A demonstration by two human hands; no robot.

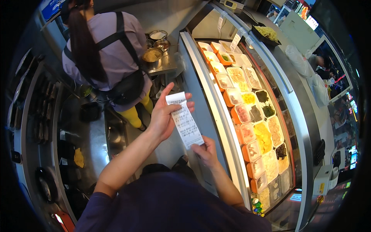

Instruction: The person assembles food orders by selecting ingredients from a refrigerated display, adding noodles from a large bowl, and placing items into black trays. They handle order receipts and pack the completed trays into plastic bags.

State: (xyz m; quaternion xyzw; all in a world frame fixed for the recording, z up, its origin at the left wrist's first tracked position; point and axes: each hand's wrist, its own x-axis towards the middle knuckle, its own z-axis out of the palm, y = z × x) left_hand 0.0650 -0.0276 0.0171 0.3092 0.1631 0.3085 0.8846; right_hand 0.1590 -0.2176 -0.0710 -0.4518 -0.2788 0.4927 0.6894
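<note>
A long white paper receipt with printed lines is stretched between my two hands over the aisle. My left hand has its thumb laid across the upper part of the slip, with the fingers behind it. At the lower end, my right hand pinches the paper's corner between thumb and fingers. Just right of my hands stands a lit glass display case with rows of food tubs, among them a tub of yellow sheets and a tub of pink slices.
Ahead on the left, a co-worker in a purple top stands by a steel counter with seasoning pots. Dark shelving lines the left side. On the right ledge are a noodle tray, plastic bags and a white printer-like device.
</note>
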